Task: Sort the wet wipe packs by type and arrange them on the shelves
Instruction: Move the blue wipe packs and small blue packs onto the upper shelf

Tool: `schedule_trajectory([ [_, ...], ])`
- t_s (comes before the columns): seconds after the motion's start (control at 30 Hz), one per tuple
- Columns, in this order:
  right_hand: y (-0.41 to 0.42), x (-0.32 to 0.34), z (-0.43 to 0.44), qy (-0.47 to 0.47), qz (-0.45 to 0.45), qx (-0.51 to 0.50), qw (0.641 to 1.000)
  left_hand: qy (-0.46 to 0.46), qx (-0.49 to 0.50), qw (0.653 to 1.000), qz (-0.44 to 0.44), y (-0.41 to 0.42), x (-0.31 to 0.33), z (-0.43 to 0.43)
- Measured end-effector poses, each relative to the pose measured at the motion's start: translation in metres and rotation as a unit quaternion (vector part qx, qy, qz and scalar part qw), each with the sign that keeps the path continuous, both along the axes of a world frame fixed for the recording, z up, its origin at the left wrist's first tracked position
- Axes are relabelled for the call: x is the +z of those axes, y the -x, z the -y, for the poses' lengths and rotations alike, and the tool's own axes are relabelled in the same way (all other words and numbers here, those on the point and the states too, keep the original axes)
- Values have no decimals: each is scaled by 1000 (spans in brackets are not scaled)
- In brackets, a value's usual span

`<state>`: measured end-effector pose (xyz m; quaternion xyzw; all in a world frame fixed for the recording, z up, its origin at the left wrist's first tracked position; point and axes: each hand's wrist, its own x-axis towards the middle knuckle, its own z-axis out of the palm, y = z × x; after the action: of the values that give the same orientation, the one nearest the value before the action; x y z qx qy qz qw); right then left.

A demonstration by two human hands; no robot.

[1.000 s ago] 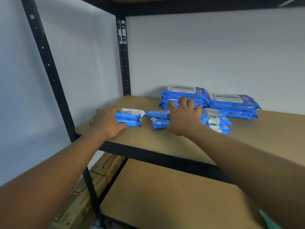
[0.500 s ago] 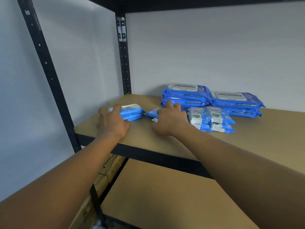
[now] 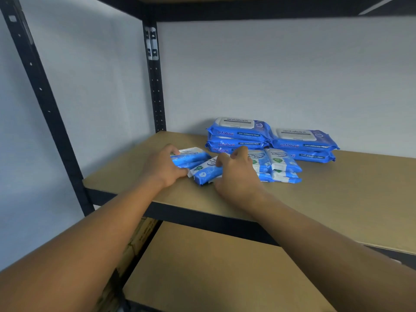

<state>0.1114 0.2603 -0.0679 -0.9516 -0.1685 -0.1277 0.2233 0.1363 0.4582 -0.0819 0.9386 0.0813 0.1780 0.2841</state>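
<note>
On the brown shelf board (image 3: 337, 194) my left hand (image 3: 163, 168) grips a small stack of blue-and-white wipe packs (image 3: 191, 157). My right hand (image 3: 236, 174) curls round another small blue pack (image 3: 206, 173) lying tilted just right of that stack. More small packs (image 3: 282, 166) stand stacked in two piles beside my right hand. Behind them, against the wall, lie two stacks of large blue wipe packs with grey lids, one at the left (image 3: 238, 135) and one at the right (image 3: 304, 143).
Black metal uprights (image 3: 155, 82) frame the shelf's left side, with another at the front left (image 3: 42, 95). A lower brown shelf (image 3: 213, 271) lies beneath. Cardboard boxes (image 3: 137, 242) sit on the floor to the lower left. A white wall backs the shelf.
My left hand has slid its stack of small packs to the right. My right hand has closed on a small pack and drawn it toward the front, tilting it.
</note>
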Motion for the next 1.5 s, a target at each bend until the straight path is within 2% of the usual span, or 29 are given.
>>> schedule_trajectory([
  [0.07, 3, -4, 5, -4, 15, -15, 1000, 3, -18, 1000, -13, 8, 3, -2],
  [0.17, 6, -7, 5, 46, 42, -53, 997, 17, -28, 999, -12, 20, 5, -2],
  [0.27, 14, -13, -1, 53, 17, -67, 996, 32, -23, 999, -2, 26, -2, 3],
  [0.37, 23, -13, -3, 14, -7, -61, 998, 35, -23, 999, -1, 31, -4, 6],
  [0.47, 27, -6, -2, -62, -22, -33, 997, 49, -73, 995, -52, 37, 3, 0],
  [0.57, 32, 1, -5, -101, -71, -37, 992, 6, -72, 994, -76, 40, 9, -9],
  [0.63, 34, 0, -8, -71, -81, -58, 993, 2, -75, 995, -63, 38, 9, -9],
  [0.7, 30, -6, -9, -17, -38, -71, 997, 2, -86, 996, -36, 36, 7, -4],
  [0.9, 14, 0, -3, -23, -4, -79, 997, 4, -80, 997, 13, 33, -2, 15],
  [1.07, 21, -6, -3, 87, -51, -98, 990, 8, -101, 995, 5, 32, -2, 15],
  [1.5, 4, 0, 5, 105, 11, -105, 989, 24, -122, 992, 15, 9, -4, 31],
])
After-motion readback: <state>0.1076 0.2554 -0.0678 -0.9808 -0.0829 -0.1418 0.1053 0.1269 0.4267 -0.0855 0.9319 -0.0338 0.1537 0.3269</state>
